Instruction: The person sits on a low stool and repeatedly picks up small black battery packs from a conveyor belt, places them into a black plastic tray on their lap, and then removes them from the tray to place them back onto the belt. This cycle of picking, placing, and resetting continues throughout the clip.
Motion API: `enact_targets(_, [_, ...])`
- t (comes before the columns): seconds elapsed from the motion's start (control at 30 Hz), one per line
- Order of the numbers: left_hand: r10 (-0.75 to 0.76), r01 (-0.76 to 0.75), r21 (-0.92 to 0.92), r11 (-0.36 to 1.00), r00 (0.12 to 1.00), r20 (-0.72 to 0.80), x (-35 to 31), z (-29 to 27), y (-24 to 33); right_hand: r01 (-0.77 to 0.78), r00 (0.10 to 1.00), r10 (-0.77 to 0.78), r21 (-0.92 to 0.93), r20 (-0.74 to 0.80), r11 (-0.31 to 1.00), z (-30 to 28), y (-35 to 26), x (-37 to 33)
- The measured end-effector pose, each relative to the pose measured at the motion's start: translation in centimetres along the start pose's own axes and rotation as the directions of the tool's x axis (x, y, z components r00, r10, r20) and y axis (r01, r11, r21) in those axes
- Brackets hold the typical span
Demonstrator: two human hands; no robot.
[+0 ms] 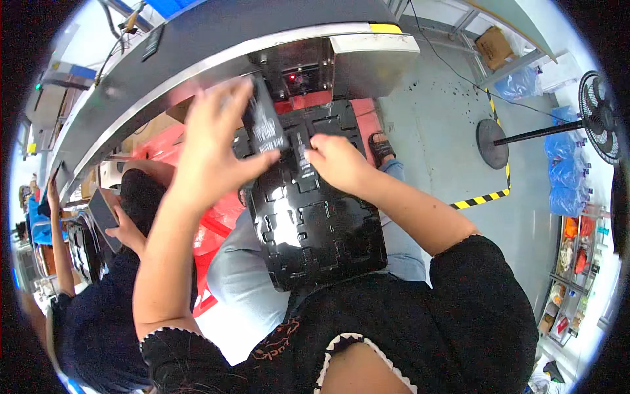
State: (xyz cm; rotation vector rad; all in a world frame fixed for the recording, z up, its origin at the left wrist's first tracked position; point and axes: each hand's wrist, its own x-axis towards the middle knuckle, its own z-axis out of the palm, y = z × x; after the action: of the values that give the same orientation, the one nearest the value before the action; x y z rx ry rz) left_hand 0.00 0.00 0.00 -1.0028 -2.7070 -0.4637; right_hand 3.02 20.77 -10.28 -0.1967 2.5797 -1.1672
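A black moulded plastic tray [351, 240] with shaped pockets rests across my lap. Over its far left part, my left hand [213, 144], smeared by motion, grips a flat black rectangular pack [264, 117] with white print between thumb and fingers. The pack is tilted, raised off the tray. My right hand [338, 164] is closed, with thumb and fingers at the edge of a second, narrower flat black pack [304, 157] with white print. This one lies over the tray's far pockets; whether it touches the tray I cannot tell.
A dark worktop with a metal edge [216, 56] runs ahead, a red light [293, 77] glowing beneath. Red plastic sheeting [213, 226] hangs by my left leg. Left, a co-worker's hand [128, 230] holds a dark flat panel [104, 220]. A black floor fan [598, 118] stands right.
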Motion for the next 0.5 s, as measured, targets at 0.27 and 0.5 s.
enact_targets(0.27, [-0.16,0.178,-0.089,0.98,0.971,0.18,-6.7,7.4,-1.1,0.082,0.976,-0.135,-0.285,-0.171,0.955,-1.4,-1.3,-2.8])
enact_targets(0.5, [-0.099,0.135,-0.139,0.981,0.966,0.24,-7.9,9.1,-2.0,0.272,0.93,-0.357,-0.484,-0.092,0.832,1.8,1.7,-3.8])
